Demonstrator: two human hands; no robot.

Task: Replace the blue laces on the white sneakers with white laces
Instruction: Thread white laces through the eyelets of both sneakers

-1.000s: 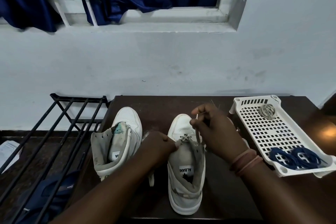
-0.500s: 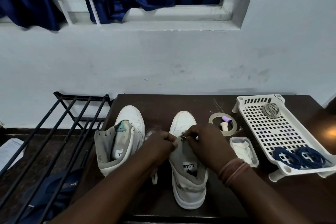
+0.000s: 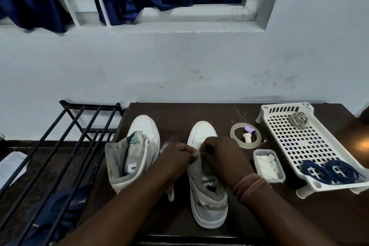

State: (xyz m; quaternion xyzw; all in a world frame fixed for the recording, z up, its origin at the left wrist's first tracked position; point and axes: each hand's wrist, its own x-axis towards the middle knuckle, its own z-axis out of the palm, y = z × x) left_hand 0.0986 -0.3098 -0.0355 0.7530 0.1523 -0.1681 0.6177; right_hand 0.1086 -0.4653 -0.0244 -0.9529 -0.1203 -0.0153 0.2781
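At nine o'clock a black metal rack stands beside the dark table, with a dark blue cloth item beneath its bars; what that item is cannot be made out. A sheet of paper is cut off by the left edge.

On the table the left sneaker stands unlaced, its tongue pulled open. Just right of it, at six o'clock, the left hand curls its fingers around the upper edge of the right sneaker, and a white lace end hangs below the wrist. The right hand meets it over the eyelets, fingertips pinched together on something small; the hands hide the lacing, so I cannot tell exactly what is pinched.

Toward two o'clock a roll of clear tape lies flat, ringing a small purple cap and a cream peg. Nearer, a clear plastic tub holds crumpled white material. At three o'clock a white perforated tray sits tilted, holding a coiled pale lace at its far end and the blue laces bundled at its near end.
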